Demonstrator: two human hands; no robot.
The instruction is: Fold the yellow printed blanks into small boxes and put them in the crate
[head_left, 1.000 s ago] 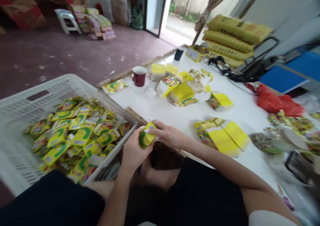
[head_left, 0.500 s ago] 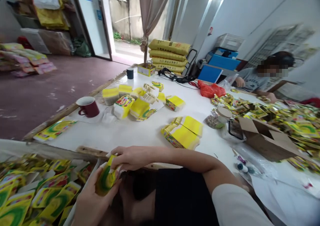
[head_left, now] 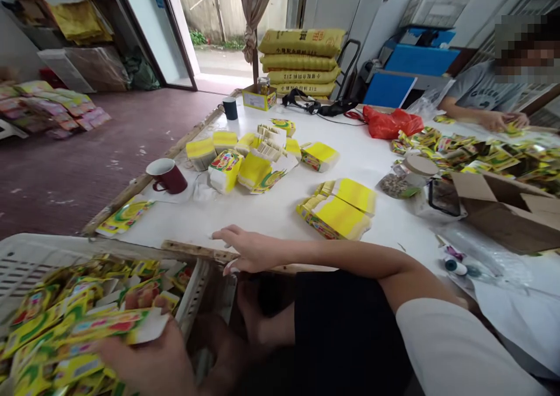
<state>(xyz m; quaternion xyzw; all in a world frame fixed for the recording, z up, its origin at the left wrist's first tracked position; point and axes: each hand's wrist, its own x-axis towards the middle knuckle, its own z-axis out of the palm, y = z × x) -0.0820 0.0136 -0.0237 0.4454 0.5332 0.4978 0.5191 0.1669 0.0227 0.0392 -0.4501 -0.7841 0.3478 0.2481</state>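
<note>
My left hand (head_left: 160, 355) is over the white plastic basket (head_left: 199, 294) at the lower left, somewhat blurred. Between its thumb and fingers is a small yellow carton (head_left: 111, 325) with red and green print and a white end flap. Many similar cartons (head_left: 56, 320) lie loosely heaped in the basket beneath it. Above the table's near wooden edge (head_left: 192, 250), my right hand (head_left: 251, 249) is empty, its fingers apart and pointing left. Stacks of yellow cards or packets (head_left: 341, 209) lie on the white table beyond my right forearm.
A maroon mug (head_left: 170, 177), a dark mug (head_left: 230, 109) and more yellow bundles (head_left: 254, 171) stand on the table. To the right are a cardboard box (head_left: 503, 203), a lidded jar (head_left: 415, 174), a red bag (head_left: 391, 122) and a packet heap, where another person (head_left: 485, 101) sits.
My left hand has moved down and left over the basket with the carton. My right hand has let go of it and its fingers have spread. The view has shifted too.
</note>
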